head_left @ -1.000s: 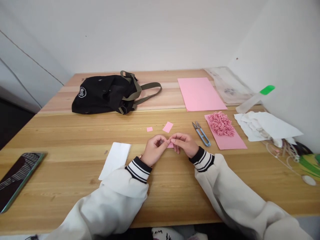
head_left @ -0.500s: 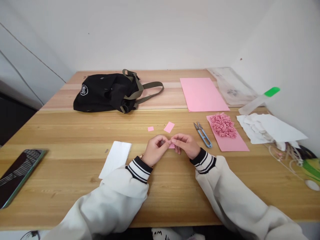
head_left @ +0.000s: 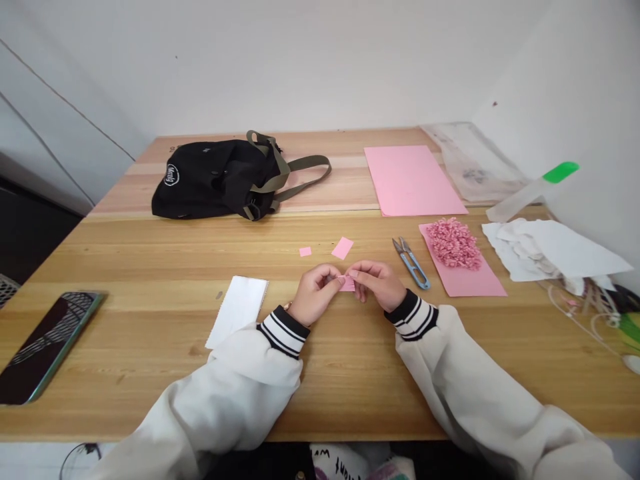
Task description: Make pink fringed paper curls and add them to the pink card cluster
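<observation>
Between my two hands is a small piece of pink paper [head_left: 347, 284] with fine slits along it. My left hand [head_left: 316, 293] pinches its left end between thumb and fingers. The fingertips of my right hand [head_left: 377, 283] close on its upper right edge. Just beyond the hands, two loose pink paper pieces lie flat, a small one [head_left: 305, 251] and a larger one [head_left: 343, 248]. To the right of my right hand rest blue-handled thread snips [head_left: 411, 264], blades pointing away. Past them a heap of curly pink paper bits [head_left: 454, 244] sits on a pink sheet [head_left: 483, 283].
A white cloth [head_left: 239, 310] lies by my left sleeve, with a phone [head_left: 47, 347] farther left. At the back are a black bag [head_left: 210, 179] and a large pink sheet [head_left: 415, 180]. White papers [head_left: 575, 250], cords and a green-capped tube [head_left: 530, 193] crowd the right side.
My hands have drawn slightly apart, and more of the slit pink paper shows between them. The whole view has shifted a little; the things on the table stay put.
</observation>
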`<state>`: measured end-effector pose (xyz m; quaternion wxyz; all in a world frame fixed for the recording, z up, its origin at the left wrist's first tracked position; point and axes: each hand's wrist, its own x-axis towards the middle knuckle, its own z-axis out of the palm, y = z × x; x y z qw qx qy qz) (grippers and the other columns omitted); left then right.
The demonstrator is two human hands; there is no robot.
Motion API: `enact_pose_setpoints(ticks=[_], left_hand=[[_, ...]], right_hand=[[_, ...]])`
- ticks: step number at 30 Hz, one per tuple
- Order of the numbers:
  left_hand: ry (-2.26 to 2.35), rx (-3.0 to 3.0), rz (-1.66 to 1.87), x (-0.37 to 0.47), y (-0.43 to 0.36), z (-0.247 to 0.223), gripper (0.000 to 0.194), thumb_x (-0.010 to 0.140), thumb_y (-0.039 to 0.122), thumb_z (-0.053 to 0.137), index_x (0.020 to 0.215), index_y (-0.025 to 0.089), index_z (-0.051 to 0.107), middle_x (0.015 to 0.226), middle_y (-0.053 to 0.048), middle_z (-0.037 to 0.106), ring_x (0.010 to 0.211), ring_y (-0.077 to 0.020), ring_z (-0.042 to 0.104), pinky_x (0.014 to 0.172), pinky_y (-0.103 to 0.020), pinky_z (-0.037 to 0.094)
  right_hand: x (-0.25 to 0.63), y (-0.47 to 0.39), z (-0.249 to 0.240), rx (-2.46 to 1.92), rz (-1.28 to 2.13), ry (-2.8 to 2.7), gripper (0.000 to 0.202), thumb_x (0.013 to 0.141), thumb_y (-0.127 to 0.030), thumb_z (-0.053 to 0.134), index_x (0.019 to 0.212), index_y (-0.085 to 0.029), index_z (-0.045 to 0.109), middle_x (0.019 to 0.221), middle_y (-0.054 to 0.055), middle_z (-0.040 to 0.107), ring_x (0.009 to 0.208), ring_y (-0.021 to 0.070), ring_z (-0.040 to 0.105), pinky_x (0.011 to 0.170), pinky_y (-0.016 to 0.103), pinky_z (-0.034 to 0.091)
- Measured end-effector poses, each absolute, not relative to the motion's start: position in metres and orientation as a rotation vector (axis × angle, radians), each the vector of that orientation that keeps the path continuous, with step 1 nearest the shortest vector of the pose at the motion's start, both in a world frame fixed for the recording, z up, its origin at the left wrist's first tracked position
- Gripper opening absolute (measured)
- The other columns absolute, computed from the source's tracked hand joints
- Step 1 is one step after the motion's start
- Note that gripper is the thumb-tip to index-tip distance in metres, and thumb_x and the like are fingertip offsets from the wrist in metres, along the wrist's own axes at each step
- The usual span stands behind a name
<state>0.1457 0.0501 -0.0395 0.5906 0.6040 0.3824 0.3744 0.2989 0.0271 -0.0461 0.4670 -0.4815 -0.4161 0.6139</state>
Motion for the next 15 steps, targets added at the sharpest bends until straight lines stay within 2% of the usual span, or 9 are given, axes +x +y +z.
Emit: enact_pose_setpoints(ticks=[4, 15], left_hand=[[0.899, 1.413, 0.869, 0.1462, 0.0499, -0.0382, 0.015, 0.070, 0.026, 0.057, 0.063, 0.014, 0.052, 0.060, 0.002, 0.049, 0.059, -0.0095, 0.043, 0.059, -0.023, 0.035], [0.911, 1.397, 0.860, 0.1454, 0.0497, -0.0394, 0.014, 0.069, 0.027, 0.057, 0.063, 0.014, 0.053, 0.062, 0.000, 0.052, 0.061, -0.0106, 0.045, 0.060, -0.024, 0.036]], right_hand=[[0.2993, 0.0271, -0.0462, -1.167, 1.534, -0.988, 0.033, 0.066, -0.047, 0.064, 0.068, -0.014, 0.062, 0.043, -0.003, 0.055, 0.034, 0.0072, 0.048, 0.032, 0.018, 0.034], [0.3004, 0.0269, -0.0507, -1.190, 1.492, -1.069, 0.030, 0.064, -0.042, 0.069, 0.070, -0.014, 0.061, 0.044, -0.004, 0.055, 0.035, 0.0066, 0.047, 0.034, 0.018, 0.036]])
